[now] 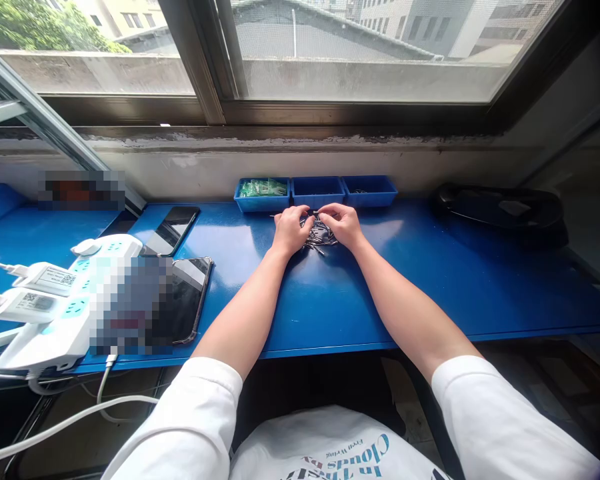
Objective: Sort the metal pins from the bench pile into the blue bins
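Observation:
My left hand (293, 230) is closed in a pinch around a thin, dark, pen-like rod (315, 213); what seems to be its tip shows left of the fingers. Facing it, my right hand (343, 223) is closed too, its thumb and fingertips at the rod's right end. Below and between both hands lies a loose pile of small, slim, dark metallic pieces (315, 243); their exact kind is too small to tell. Just behind the hands stand three blue bins: the left bin (263, 207) with green-and-clear packets (263, 187), the middle bin (318, 199) and the right bin (373, 199) with a few small dark items.
Two phones, one farther back (173, 230) and one nearer (193, 300), lie left on the blue table (325, 327). A white power strip (80, 300) with plugged chargers and cables is beside them. A black bag-like object (500, 213) sits right. A metal frame (55, 123) slants at left.

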A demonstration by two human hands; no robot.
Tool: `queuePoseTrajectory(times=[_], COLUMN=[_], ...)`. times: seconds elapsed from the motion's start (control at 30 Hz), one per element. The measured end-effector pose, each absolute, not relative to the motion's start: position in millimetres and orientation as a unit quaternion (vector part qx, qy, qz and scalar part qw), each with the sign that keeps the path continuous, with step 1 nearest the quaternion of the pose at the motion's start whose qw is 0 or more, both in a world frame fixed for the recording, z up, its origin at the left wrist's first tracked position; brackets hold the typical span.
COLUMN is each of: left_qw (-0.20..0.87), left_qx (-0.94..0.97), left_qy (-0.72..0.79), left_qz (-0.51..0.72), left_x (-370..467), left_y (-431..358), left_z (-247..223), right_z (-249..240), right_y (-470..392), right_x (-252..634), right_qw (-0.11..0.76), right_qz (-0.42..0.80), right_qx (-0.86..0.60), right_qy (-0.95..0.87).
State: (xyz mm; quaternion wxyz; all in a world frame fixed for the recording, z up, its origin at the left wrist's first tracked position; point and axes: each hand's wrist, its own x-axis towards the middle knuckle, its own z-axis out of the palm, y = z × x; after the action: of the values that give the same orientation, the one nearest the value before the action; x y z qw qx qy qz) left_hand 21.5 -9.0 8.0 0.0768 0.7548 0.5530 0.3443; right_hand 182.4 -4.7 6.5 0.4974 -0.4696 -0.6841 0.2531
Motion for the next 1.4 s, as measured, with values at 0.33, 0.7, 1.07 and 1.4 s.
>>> queuePoseTrajectory(times=[0.33, 0.7, 1.07, 1.4], left_qw=[0.066, 0.066, 0.07, 0.088], left_qx=[0.735, 0.737, 0.74, 0.773], left_qy=[0.58, 0.581, 0.596, 0.557], left_qz=[0.346, 0.339, 0.302, 0.29], left_x=[23.2, 22.8, 23.3, 21.7], left_y=[-5.4, -4.1, -2.6, -1.8], left_z=[0.0, -1.4, 0.0, -3.2], right_z=[9.9, -1.8, 3.9, -6.4], right_y=[12.5, 20.8, 0.5, -1.2], right_x=[183.0, 186.0, 186.8, 184.3], right_qw=[0.338, 0.281, 0.328, 0.267], right_qz=[0.0, 0.032, 0.017, 0.078], right_qx=[-0.606, -0.628, -0.584, -0.544], right_qy=[-0.72, -0.725, -0.742, -0.792])
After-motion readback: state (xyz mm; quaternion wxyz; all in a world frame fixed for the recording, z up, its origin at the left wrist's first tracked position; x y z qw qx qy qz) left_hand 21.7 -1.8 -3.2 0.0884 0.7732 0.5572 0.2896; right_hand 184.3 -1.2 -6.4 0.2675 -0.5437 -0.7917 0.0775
